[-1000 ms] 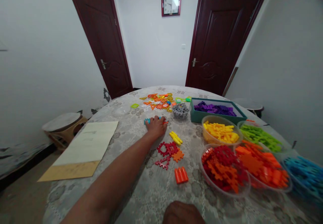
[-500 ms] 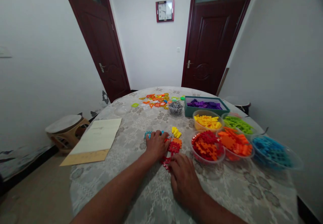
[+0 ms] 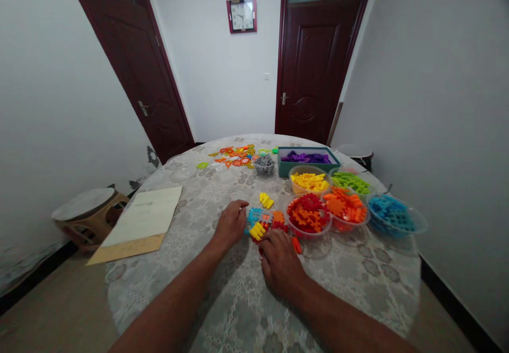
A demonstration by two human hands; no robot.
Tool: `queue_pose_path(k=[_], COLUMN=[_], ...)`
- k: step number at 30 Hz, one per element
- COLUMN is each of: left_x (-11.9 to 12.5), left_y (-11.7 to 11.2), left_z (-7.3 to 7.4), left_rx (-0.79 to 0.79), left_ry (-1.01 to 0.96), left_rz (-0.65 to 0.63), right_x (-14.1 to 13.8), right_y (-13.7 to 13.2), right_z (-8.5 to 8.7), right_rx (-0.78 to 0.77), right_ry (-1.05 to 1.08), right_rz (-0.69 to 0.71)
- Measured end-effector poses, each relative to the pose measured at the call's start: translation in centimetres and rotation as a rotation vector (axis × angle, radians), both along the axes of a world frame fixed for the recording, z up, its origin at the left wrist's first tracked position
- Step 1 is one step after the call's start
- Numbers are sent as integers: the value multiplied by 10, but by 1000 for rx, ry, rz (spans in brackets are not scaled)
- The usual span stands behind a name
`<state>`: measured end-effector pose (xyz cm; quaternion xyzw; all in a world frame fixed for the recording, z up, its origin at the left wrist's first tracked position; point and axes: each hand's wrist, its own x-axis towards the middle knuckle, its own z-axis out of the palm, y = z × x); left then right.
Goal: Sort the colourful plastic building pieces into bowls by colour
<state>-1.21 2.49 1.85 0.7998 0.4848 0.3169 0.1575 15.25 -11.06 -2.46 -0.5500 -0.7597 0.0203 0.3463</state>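
Step in hand, I'd say: managing the small cluster of plastic pcs on the floral tablecloth (image 3: 238, 294) b/w the 2 hands. L hand (image 3: 233, 220) is part-curled just beside the blue lattice pcs (image 3: 254, 214); can't tell if it grips anything. R hand (image 3: 281, 260) is palm-down, fingers bent at the cluster's near edge, by the ribbed yellow pc (image 3: 257, 231); grip hidden, can't tell there either. To do it well: fingertips low, light pressure, L as a fence while R works, so flat pcs, e.g. the grey pc (image 3: 267, 217) & orange pc (image 3: 279, 217), don't slide or ride up on each other.

Other stuff: 2nd yellow pc (image 3: 266, 200) lies just beyond the cluster; orange-red tubes (image 3: 296, 245) sit beside R hand, prob. easy to knock w/ the knuckles. R side's crowded: clear tub (image 3: 308, 235) of red/orange pcs is close by, w/ yellow pcs (image 3: 310, 182) in another tub & a teal box (image 3: 296, 170) behind, so R reach is tight. Far end: mixed heap (image 3: 234, 155). L side: cream sheet (image 3: 143, 210), well apart from L hand.
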Motion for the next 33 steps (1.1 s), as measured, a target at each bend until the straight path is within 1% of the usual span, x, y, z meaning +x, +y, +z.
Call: queue_pose_path(k=[1, 3, 5, 8, 13, 15, 17, 19, 22, 24, 26, 29, 31, 33], left_x=[1, 6, 14, 34, 72, 80, 82, 76, 59, 43, 26, 4, -6, -12], left_y=[6, 18, 28, 40, 59, 65, 69, 70, 65, 58, 49, 31, 18, 4], left_z=[2, 6, 9, 10, 4, 0, -3, -3, 1, 6, 11, 18, 22, 25], left_rx=[-8, -21, -27, -21, -57, -76, -77, -70, -81, -90, -85, -124, -211, -325], left_ry=[38, 120, 174, 237, 371, 418, 444, 443, 411, 371, 327, 161, -14, -174], left_rz=[30, 46, 36, 1, -121, -147, -170, -198, -224, -195, -133, -54, -33, -51], right_x=[0, 1, 2, 3, 2, 1, 1, 2, 3, 4, 4, 5, 6, 7], right_y=[0, 1, 2, 3, 4, 5, 5, 5, 5, 5, 5, 5, 6, 6], right_z=[0, -1, -2, -4, -2, -1, -1, -2, -4, -3, -2, -3, -4, -4], right_rx=[1, 0, -8, -13, -11, -14, -18, -19, -25, -36, -37, -24, -9, 12], right_ry=[10, 26, 36, 52, 59, 61, 66, 73, 77, 80, 81, 80, 89, 112], right_rz=[4, 19, 31, 42, 48, 49, 56, 57, 63, 70, 75, 88, 104, 117])
